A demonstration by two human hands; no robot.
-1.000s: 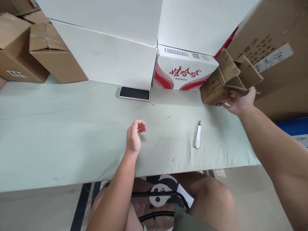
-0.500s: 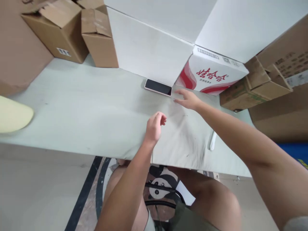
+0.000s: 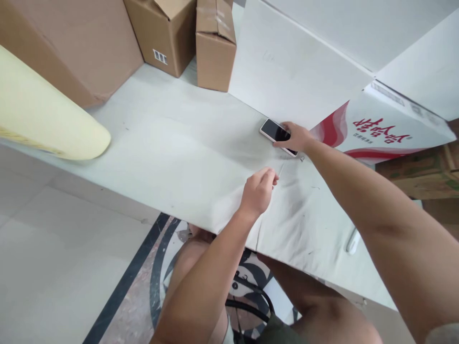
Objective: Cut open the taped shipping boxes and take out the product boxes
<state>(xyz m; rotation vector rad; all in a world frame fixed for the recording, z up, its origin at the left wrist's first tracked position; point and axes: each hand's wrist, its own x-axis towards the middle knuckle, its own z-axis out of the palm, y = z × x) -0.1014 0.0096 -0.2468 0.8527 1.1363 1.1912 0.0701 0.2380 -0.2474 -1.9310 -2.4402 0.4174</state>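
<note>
A smartphone point(image 3: 272, 129) with a dark screen and a pale rim lies face up on the cloth-covered table, close to the white panel. My right hand point(image 3: 294, 136) spans it from above, thumb on the near edge and fingers at the far edge. Part of the screen is hidden under that hand. My left hand point(image 3: 258, 190) hovers nearer to me, loosely curled with the fingers closed. Nothing shows in it, though its palm is turned out of view. A tiny thing point(image 3: 302, 158) beside the phone's right end is too small to name.
White panels point(image 3: 287, 62) stand behind the phone. A white-and-red printed carton point(image 3: 380, 129) is on the right, brown boxes point(image 3: 215, 62) at the back left. A pale yellow rounded object point(image 3: 53, 114) juts in from the left. A white slim object point(image 3: 353, 241) lies near my right forearm.
My right hand has gone from beside the phone onto it and taken hold of its edges. The view has swung left. My left hand stays curled.
</note>
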